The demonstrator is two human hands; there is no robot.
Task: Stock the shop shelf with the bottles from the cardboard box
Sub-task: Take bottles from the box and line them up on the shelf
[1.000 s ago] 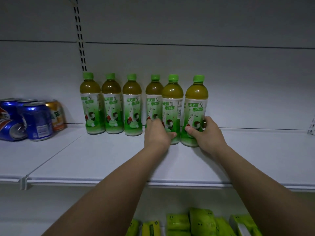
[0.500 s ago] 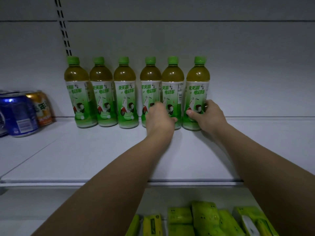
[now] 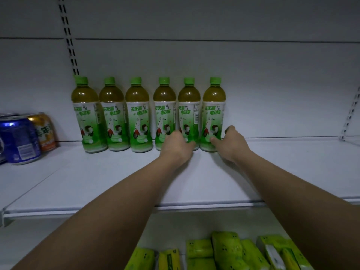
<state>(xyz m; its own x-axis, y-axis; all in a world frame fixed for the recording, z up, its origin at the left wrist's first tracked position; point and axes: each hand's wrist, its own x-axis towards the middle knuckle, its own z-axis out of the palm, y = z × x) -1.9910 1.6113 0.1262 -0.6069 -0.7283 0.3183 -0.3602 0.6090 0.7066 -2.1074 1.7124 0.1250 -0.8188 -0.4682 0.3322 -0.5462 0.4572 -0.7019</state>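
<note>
Several green-capped tea bottles stand in a row at the back of the white shelf (image 3: 116,184). My left hand (image 3: 176,146) grips the base of the fifth bottle (image 3: 189,112), which stands on the shelf; its fingers are hidden behind the hand. My right hand (image 3: 230,146) curls round the foot of the sixth, rightmost bottle (image 3: 213,110), thumb on the label's front, fingers at its right side. Both bottles stand upright in line with the others. No cardboard box is in view.
Blue cans (image 3: 18,141) and an orange can (image 3: 43,131) stand at the shelf's left end. Bare shelf stretches to the right of the bottles. Yellow-green packets (image 3: 226,250) lie on the shelf below. A slotted upright (image 3: 69,36) runs up the back wall.
Both hands have pushed the fifth and sixth bottles back from the front of the shelf into the row. The camera has shifted, so the row sits lower and further right than half a second ago.
</note>
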